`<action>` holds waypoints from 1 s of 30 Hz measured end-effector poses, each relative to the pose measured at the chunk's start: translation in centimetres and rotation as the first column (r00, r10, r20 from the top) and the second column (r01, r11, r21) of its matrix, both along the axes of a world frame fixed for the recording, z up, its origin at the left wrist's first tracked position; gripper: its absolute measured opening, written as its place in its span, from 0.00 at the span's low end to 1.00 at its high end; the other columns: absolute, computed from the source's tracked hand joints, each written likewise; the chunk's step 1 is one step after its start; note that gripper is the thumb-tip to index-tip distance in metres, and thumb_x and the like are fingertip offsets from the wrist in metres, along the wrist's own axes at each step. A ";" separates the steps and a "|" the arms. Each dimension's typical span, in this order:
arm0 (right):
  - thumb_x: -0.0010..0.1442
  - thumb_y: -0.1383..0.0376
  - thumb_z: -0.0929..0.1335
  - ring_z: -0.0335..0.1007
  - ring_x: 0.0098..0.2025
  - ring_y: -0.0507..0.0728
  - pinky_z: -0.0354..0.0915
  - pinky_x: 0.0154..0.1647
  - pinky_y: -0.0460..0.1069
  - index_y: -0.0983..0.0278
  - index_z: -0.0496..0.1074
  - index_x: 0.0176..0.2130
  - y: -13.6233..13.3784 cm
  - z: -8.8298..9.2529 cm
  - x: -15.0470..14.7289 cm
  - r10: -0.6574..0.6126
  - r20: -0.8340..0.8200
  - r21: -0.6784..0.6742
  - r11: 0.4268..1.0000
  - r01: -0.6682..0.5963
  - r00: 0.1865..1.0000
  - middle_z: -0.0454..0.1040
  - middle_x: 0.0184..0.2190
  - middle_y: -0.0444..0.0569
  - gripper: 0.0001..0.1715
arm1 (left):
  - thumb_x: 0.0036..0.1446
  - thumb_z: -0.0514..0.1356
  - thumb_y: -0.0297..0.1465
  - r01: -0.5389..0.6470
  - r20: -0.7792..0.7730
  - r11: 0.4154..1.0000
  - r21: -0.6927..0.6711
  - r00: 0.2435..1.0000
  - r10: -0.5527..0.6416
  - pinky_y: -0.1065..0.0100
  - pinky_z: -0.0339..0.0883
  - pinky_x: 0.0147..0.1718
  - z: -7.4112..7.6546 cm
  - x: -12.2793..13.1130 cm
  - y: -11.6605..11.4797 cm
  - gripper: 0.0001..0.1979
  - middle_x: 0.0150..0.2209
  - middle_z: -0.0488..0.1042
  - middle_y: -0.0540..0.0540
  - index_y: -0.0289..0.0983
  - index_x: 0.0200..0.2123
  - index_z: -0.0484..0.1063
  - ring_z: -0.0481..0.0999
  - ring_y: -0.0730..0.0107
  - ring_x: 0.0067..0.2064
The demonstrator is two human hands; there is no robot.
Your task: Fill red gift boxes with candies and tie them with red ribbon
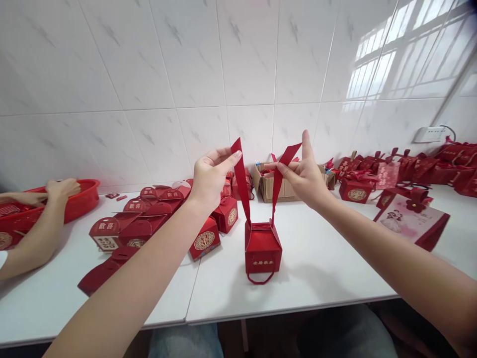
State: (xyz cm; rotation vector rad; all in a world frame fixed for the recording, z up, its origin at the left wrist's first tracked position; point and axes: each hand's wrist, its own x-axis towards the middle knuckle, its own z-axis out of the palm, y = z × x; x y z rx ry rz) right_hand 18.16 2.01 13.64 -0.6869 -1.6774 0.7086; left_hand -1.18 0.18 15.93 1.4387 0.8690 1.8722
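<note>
A small red gift box (263, 248) with gold lettering stands upright near the table's front edge. Its cord handle (261, 282) hangs down in front. A red ribbon (243, 186) rises from the box top in two loose ends. My left hand (210, 179) pinches the left end between thumb and fingers. The right end is pinched by my right hand (303, 176), whose index finger points up. Both ends are held up and apart, forming a V above the box.
Several red gift boxes (204, 239) crowd the table to the left. Behind stands a cardboard box (268, 188); more red boxes (356, 190) and a pink-lidded box (406, 219) are at right. A co-worker's hands (62, 188) reach into a red basin (84, 199) at far left.
</note>
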 end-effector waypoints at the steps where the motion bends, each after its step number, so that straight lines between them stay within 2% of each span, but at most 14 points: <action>1: 0.60 0.59 0.67 0.75 0.43 0.57 0.66 0.55 0.59 0.57 0.55 0.64 0.0 0.2 0.0 0.031 -0.014 -0.030 0.999 -0.031 0.999 0.79 0.42 0.50 0.36 | 0.43 0.71 0.30 -0.001 0.004 1.000 -0.002 1.000 0.001 0.70 0.68 0.28 0.0 0.0 0.0 0.09 0.30 0.78 0.49 0.37 0.30 0.78 0.74 0.74 0.28; 5: 0.55 0.55 0.71 0.75 0.45 0.58 0.67 0.55 0.58 0.62 0.74 0.46 0.1 0.6 -0.2 0.186 -0.132 -0.170 0.964 -0.207 0.974 0.78 0.44 0.53 0.21 | 0.43 0.71 0.31 0.005 0.030 1.000 -0.016 1.000 -0.005 0.71 0.68 0.27 -0.2 -0.1 0.0 0.09 0.31 0.78 0.49 0.37 0.30 0.78 0.74 0.75 0.28; 8: 0.53 0.53 0.72 0.76 0.43 0.58 0.68 0.53 0.58 0.64 0.77 0.37 0.1 0.8 -0.5 0.230 -0.226 -0.248 0.926 -0.284 0.947 0.79 0.41 0.52 0.17 | 0.42 0.71 0.31 0.022 0.034 1.000 -0.004 0.999 -0.022 0.72 0.68 0.27 -0.2 -0.2 0.2 0.08 0.31 0.79 0.49 0.38 0.29 0.78 0.74 0.75 0.29; 16: 0.53 0.54 0.72 0.76 0.39 0.55 0.69 0.49 0.54 0.60 0.77 0.36 0.8 0.8 -0.8 0.262 -0.292 -0.292 0.891 -0.346 0.920 0.79 0.40 0.49 0.14 | 0.42 0.71 0.32 0.048 0.030 0.999 -0.014 0.998 -0.047 0.71 0.67 0.26 0.0 -0.3 0.6 0.09 0.28 0.78 0.50 0.38 0.29 0.78 0.72 0.76 0.26; 19: 0.54 0.55 0.72 0.75 0.38 0.53 0.69 0.47 0.51 0.60 0.77 0.36 0.9 0.8 -1.0 0.282 -0.325 -0.318 0.866 -0.385 0.903 0.78 0.36 0.47 0.13 | 0.42 0.71 0.32 0.055 -0.011 0.998 0.015 0.998 -0.055 0.71 0.67 0.27 0.1 -0.5 0.8 0.08 0.28 0.78 0.50 0.38 0.28 0.78 0.72 0.76 0.26; 24: 0.55 0.59 0.72 0.65 0.25 0.48 0.65 0.31 0.45 0.65 0.75 0.34 1.1 1.4 -2.0 0.317 -0.224 -0.315 0.871 -0.376 0.922 0.70 0.24 0.43 0.11 | 0.42 0.71 0.35 0.067 -0.174 0.997 0.043 0.983 -0.058 0.71 0.68 0.29 0.7 -0.4 1.3 0.11 0.28 0.77 0.50 0.38 0.30 0.78 0.75 0.74 0.30; 27: 0.60 0.55 0.68 0.60 0.22 0.47 0.60 0.25 0.45 0.66 0.72 0.29 1.2 1.9 -2.7 0.420 -0.130 -0.337 0.833 -0.439 0.898 0.66 0.20 0.42 0.17 | 0.44 0.70 0.35 0.034 -0.333 0.997 0.072 0.943 -0.008 0.69 0.70 0.32 1.3 0.1 1.4 0.10 0.29 0.78 0.49 0.38 0.30 0.79 0.76 0.71 0.32; 30: 0.62 0.43 0.59 0.59 0.21 0.49 0.60 0.24 0.47 0.64 0.70 0.30 1.3 2.3 -3.2 0.497 -0.143 -0.378 0.772 -0.511 0.856 0.64 0.19 0.43 0.29 | 0.45 0.69 0.33 -0.033 -0.460 0.992 0.124 0.884 0.087 0.69 0.69 0.33 1.9 0.4 1.4 0.06 0.30 0.78 0.49 0.37 0.29 0.79 0.76 0.70 0.34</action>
